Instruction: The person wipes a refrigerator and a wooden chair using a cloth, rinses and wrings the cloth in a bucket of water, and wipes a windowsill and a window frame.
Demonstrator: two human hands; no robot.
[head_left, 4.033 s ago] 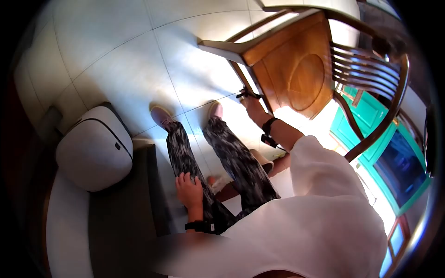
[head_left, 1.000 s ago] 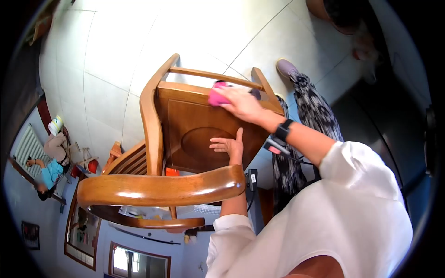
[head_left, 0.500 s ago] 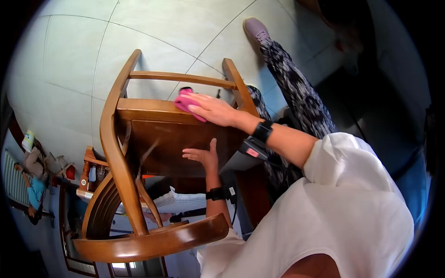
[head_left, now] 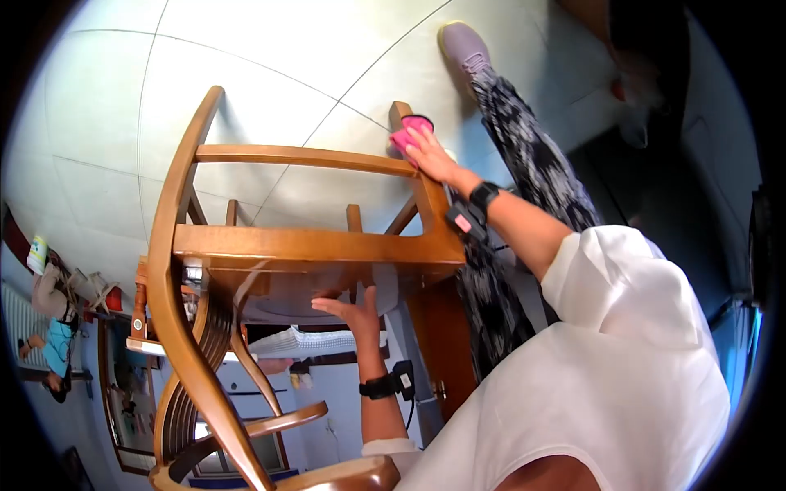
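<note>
My right hand presses a pink cloth with a dark edge against the leg of a wooden armchair, beside the stretcher. The cloth covers part of that leg. My left hand is by the armchair's glossy seat, thumb and fingers apart, with nothing held in it. Whether it rests on the seat cannot be told. The armchair has curved arms and a slatted back. In this view its legs point toward the top, where the floor lies.
Pale floor tiles fill the top of the view. A person in a blue top appears upside down at the far left, near a red container. A patterned cloth lies beyond the armchair. Dark furniture stands at the right.
My right hand and the pink cloth have moved from the front rail to the leg, up and right in view. The armchair now appears at a shallower angle. My left hand remains near the seat.
</note>
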